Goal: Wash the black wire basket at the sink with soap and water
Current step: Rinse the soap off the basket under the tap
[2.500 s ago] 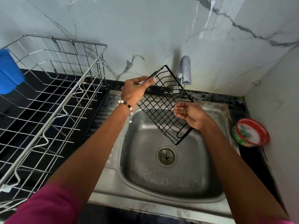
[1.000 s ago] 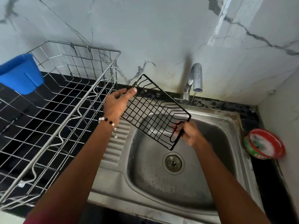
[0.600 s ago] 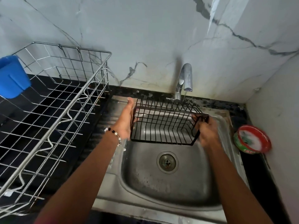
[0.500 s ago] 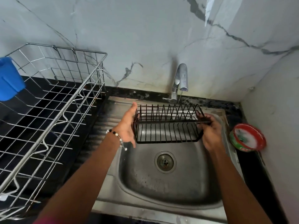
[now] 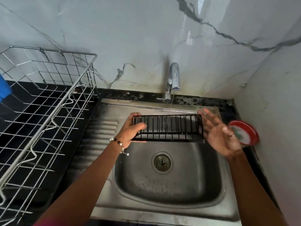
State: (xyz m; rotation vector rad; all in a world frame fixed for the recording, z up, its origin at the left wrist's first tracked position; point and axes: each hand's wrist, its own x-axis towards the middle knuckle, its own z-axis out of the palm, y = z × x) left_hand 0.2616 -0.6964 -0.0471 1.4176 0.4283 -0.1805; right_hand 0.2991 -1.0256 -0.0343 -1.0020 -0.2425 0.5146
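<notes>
Our right hand (image 5: 219, 134) is blurred and covers part of the red soap tub (image 5: 246, 133); its fingers are spread, palm beside the right end of the basket (image 5: 167, 128). Our left hand (image 5: 132, 128) grips the basket's left end, holding it above the sink (image 5: 162, 207) under the tap (image 5: 173, 79). The rack (image 5: 48, 111) is cut off at left. The sink bowl lies open below.

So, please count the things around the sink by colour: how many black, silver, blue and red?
Black: 1, the black wire basket
Silver: 3, the dish rack, the tap, the sink
Blue: 1, a container
Red: 1, a round tub
Total: 6
</notes>
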